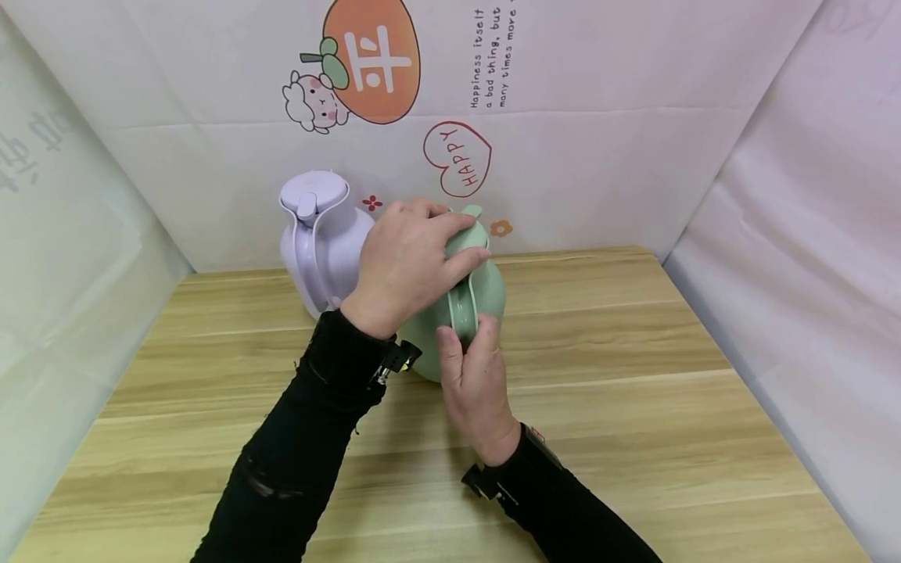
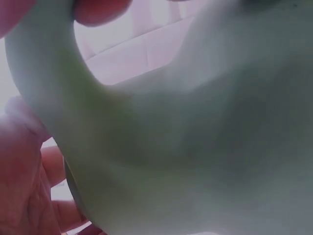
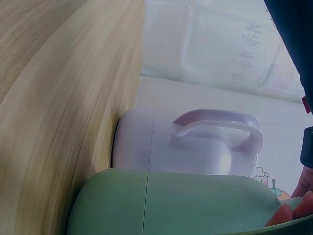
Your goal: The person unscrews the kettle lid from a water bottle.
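A green thermos jug (image 1: 424, 348) stands on the wooden table with its handle (image 1: 462, 311) facing me. My left hand (image 1: 404, 258) grips the lid (image 1: 480, 236) from above, thumb and fingers spread over its two sides. Lower down, my right hand (image 1: 480, 391) holds the bottom part of the handle, thumb on its left side. The left wrist view is filled by the green handle (image 2: 54, 83) and body, with fingers (image 2: 55, 166) behind the handle. In the right wrist view, fingertips (image 3: 281, 215) touch the green jug near its top.
A lilac thermos jug (image 1: 345, 242) stands close behind and left of the green one, its lid on and handle facing me. The wooden table (image 1: 633, 407) meets a printed white cloth (image 1: 598, 172) at the back, with more cloth hanging at both sides.
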Available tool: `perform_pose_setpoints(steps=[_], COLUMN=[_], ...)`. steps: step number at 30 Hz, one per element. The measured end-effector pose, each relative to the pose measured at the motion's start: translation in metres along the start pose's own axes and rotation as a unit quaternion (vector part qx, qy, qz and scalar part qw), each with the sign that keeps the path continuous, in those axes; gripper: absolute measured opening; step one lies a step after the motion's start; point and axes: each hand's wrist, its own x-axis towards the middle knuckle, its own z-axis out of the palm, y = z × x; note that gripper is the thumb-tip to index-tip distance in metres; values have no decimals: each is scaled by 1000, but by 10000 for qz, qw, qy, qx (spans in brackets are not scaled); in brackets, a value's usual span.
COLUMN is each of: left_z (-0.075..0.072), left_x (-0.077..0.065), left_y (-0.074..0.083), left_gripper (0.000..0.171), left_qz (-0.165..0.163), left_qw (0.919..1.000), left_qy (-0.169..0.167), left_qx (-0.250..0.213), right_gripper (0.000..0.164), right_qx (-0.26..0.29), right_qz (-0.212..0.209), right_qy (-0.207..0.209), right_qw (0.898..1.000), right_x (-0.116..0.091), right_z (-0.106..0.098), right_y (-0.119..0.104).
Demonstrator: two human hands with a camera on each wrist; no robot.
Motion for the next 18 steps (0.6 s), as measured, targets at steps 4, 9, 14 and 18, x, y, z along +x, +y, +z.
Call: perform_pose_setpoints(steps=[4,9,14,18], left_z=[2,2,1,0], left_x=[0,0,0,-1], left_y=[2,3,2,0], left_gripper=[55,58,59,56], left_qz=[-93,-197,-172,-23], left_qw=[9997,9992,9992,9991], left_qy=[132,200,229,304], left_qx=[171,269,296,292], right_gripper=[32,31,32,32], right_qx=[-33,-78,-86,-51], right_qz=[-6,-41,-79,-78], right_qy=[29,48,50,31], right_qw=[10000,9999,9999,10000], right_x=[-1,-1,-1,-1], right_z=[0,0,1,1], right_y=[0,-1,0,0])
